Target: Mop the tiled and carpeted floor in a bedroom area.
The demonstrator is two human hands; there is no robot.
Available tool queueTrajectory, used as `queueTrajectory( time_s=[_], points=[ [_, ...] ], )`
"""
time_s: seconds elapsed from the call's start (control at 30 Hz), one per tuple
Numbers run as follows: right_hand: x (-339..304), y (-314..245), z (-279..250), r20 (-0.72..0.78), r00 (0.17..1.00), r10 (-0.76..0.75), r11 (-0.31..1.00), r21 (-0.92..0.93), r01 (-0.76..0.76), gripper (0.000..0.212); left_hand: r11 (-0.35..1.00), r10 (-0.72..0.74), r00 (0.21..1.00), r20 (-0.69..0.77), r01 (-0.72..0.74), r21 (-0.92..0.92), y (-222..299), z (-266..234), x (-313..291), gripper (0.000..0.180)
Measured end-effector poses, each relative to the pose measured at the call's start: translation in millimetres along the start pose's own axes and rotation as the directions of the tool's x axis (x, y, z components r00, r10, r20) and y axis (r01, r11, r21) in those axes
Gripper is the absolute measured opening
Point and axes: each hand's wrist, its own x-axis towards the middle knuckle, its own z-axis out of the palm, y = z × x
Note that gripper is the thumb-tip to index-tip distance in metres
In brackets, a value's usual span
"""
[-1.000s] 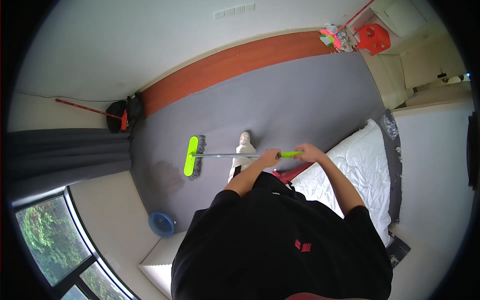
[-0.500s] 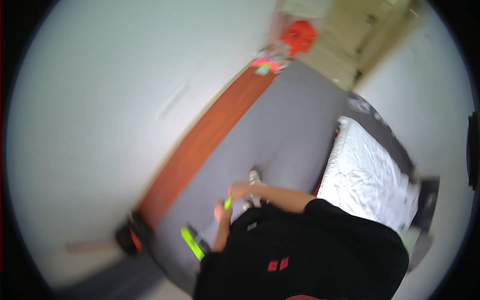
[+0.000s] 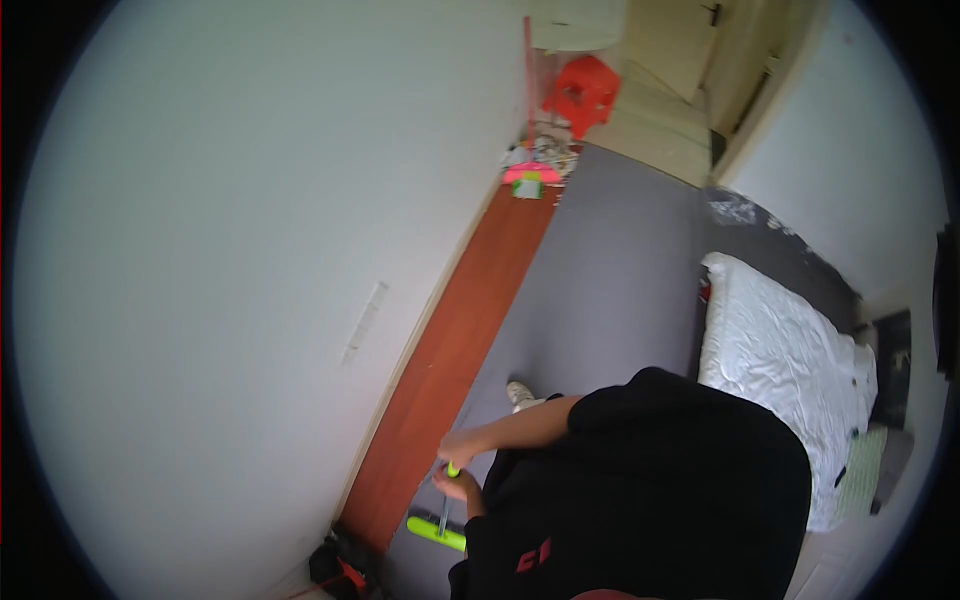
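Note:
I hold a broom with a lime-green head and a thin grey pole. My right hand is wrapped round the lime-green grip at the top of the pole. Just below it, my left hand closes round the same handle. The broom's head is low at my left side, over the grey floor covering near the reddish-brown wood strip. My black shirt partly hides the near end of the head. One pale shoe shows ahead of my right forearm.
A white wall runs along the wood strip. At its far end are a litter pile, a pink broom and a red stool. A white quilted mattress lies right. A black-and-red bag-like object sits lower left.
My view has turned and shifted, so the room sits differently in the picture. Both hands still grip the broom, and its head now shows nearer my left hand.

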Motion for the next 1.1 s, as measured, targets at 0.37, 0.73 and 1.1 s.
queueTrajectory(
  time_s=[0.37, 0.73, 1.1],
  points=[
    [-67, 61, -172, -0.185, 0.856, 0.483, 0.874, 0.037, -0.485, 0.024, 0.827, 0.421, 0.876, 0.234, -0.265, -0.496, 174, 59, 104, 0.025],
    [-162, -13, -208, -0.299, 0.243, 0.923, 0.333, 0.304, -0.893, 0.030, 0.382, 0.921, 0.176, 0.348, -0.232, -0.895, 322, 85, 122, 0.020],
    [44, -23, -61, 0.054, 0.052, 0.997, -0.037, 0.960, -0.279, 0.045, 0.076, 0.822, -0.500, 0.272, -0.377, -0.923, 195, 111, 237, 0.012]
  ],
)
